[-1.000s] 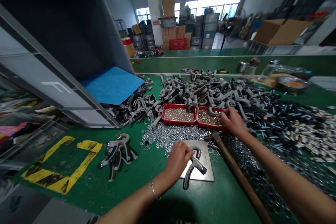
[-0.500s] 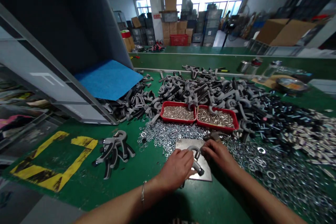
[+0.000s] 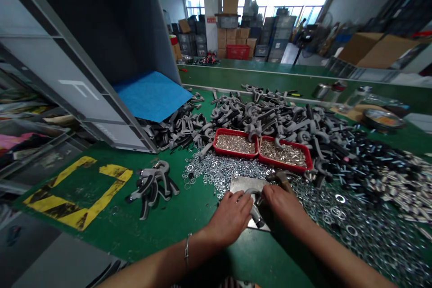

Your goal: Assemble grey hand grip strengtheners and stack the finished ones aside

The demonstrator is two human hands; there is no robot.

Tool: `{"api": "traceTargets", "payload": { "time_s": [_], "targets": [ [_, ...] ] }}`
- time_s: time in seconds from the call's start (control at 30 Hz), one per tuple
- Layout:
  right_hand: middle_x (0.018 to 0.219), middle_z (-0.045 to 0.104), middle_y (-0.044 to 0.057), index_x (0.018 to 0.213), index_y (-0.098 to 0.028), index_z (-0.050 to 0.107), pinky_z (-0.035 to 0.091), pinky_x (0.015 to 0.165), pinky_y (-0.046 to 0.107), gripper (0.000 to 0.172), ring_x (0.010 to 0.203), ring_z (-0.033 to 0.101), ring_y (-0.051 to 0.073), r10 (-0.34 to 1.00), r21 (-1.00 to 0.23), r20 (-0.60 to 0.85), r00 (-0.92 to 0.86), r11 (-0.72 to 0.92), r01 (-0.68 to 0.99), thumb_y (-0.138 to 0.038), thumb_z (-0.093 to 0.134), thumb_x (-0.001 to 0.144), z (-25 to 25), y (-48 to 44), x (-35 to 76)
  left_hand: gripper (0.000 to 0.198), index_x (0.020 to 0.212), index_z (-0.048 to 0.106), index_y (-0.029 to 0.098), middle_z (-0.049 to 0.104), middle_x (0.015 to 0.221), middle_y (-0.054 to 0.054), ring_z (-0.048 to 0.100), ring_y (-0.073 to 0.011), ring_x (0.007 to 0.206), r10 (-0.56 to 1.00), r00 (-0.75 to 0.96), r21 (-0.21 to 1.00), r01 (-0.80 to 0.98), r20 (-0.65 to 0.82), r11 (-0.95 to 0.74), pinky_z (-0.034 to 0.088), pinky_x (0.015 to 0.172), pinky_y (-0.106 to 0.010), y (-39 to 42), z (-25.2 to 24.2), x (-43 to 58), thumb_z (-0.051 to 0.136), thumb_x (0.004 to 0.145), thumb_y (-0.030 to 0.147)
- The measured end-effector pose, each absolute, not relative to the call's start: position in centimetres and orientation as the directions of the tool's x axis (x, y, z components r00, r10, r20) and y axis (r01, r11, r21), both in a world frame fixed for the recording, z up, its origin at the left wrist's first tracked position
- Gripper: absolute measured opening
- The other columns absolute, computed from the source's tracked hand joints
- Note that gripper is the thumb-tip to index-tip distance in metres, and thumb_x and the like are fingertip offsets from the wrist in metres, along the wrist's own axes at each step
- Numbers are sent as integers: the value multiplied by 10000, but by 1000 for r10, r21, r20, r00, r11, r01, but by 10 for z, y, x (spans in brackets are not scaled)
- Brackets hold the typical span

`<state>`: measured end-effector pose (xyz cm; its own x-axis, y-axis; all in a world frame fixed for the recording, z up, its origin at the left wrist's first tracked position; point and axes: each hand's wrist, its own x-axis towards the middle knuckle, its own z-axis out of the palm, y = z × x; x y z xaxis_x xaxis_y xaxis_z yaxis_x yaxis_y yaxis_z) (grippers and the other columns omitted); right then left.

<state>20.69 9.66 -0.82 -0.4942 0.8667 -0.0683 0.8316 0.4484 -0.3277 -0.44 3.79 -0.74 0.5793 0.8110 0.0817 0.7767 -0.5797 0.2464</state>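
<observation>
On a flat steel plate (image 3: 241,184) lies a curved grey plastic grip part (image 3: 255,209) with a metal end. My left hand (image 3: 231,218) is wrapped around it and hides most of it. My right hand (image 3: 283,207) sits just beside the left, its fingers closed at the part's top bend. A hammer head (image 3: 282,181) rests beyond the plate, close to my right hand, and my forearm hides its wooden handle. Several loose steel washers (image 3: 219,173) lie behind the plate.
Two red trays (image 3: 235,144) of small metal pieces stand among heaped grey parts (image 3: 270,117). Black-and-steel pieces (image 3: 371,166) spread rightward. A small stack of grips (image 3: 151,186) lies left of the plate, near yellow-black floor tape (image 3: 77,193) and a tipped grey crate (image 3: 77,54).
My right hand has moved from the right-hand red tray to the grip part on the plate, next to my left hand. Its forearm now covers the hammer handle. The view has shifted slightly.
</observation>
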Motion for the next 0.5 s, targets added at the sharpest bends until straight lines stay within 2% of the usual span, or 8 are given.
{"api": "traceTargets", "payload": {
  "time_s": [0.07, 0.13, 0.2, 0.23, 0.27, 0.33, 0.4, 0.5],
  "targets": [
    [901, 708, 115, 866, -193, 600, 459, 802, 339, 145, 889, 665, 267, 855, -301, -82, -512, 468, 831, -142, 478, 924, -3, 98, 206, 407, 1382, 473, 166, 548, 1419, -94, 466, -294, 1291, 812, 577, 246, 777, 88, -579, 356, 1046, -471, 38, -8, -5, 410, 1015, 331],
    [906, 720, 95, 945, -207, 609, 480, 775, 329, 100, 865, 679, 259, 847, -297, -99, -522, 476, 828, -221, 510, 938, 4, 99, 212, 403, 1383, 468, 174, 555, 1409, -96, 467, -289, 1290, 814, 573, 241, 780, 98, -578, 357, 1045, -462, 37, -8, -6, 411, 1016, 331],
    [1009, 715, 115, 1070, -220, 584, 495, 779, 354, 183, 916, 675, 278, 881, -254, -60, -470, 442, 860, -341, 520, 948, 10, 99, 227, 402, 1382, 462, 172, 562, 1395, -99, 468, -286, 1286, 811, 575, 237, 778, 107, -582, 364, 1037, -452, 37, -8, -6, 420, 1013, 326],
    [1045, 702, 139, 1084, -221, 572, 497, 786, 383, 229, 948, 662, 303, 912, -194, -19, -411, 399, 896, -394, 520, 942, 12, 97, 237, 399, 1378, 461, 169, 566, 1387, -100, 470, -285, 1282, 809, 577, 236, 776, 110, -585, 370, 1033, -448, 37, -7, -6, 427, 1010, 320],
    [1041, 690, 165, 1046, -220, 574, 494, 782, 415, 253, 962, 647, 333, 939, -121, 23, -343, 343, 931, -438, 526, 927, 12, 96, 248, 393, 1368, 467, 163, 573, 1373, -101, 476, -286, 1272, 807, 580, 236, 773, 112, -589, 376, 1026, -444, 38, -6, -5, 436, 1006, 313],
    [911, 677, 179, 857, -235, 566, 485, 738, 449, 244, 912, 625, 370, 969, -23, 68, -238, 240, 971, -478, 553, 880, 8, 93, 267, 360, 1323, 499, 153, 599, 1326, -106, 503, -288, 1230, 807, 580, 232, 774, 110, -589, 397, 1001, -440, 39, -5, -3, 453, 996, 294],
    [780, 652, 152, 726, -252, 514, 477, 689, 434, 244, 829, 618, 355, 977, -48, 39, -208, 210, 977, -458, 551, 852, 2, 90, 279, 328, 1278, 528, 147, 617, 1282, -108, 526, -287, 1189, 811, 575, 225, 781, 109, -583, 415, 977, -434, 39, -3, -1, 464, 988, 286],
    [782, 651, 118, 769, -236, 505, 485, 678, 381, 212, 768, 627, 287, 977, -180, 33, -209, 212, 961, -414, 466, 877, 0, 86, 282, 338, 1288, 520, 148, 613, 1285, -102, 524, -279, 1189, 814, 566, 217, 785, 127, -580, 420, 979, -428, 39, -3, 0, 462, 990, 297]
  ]
}}
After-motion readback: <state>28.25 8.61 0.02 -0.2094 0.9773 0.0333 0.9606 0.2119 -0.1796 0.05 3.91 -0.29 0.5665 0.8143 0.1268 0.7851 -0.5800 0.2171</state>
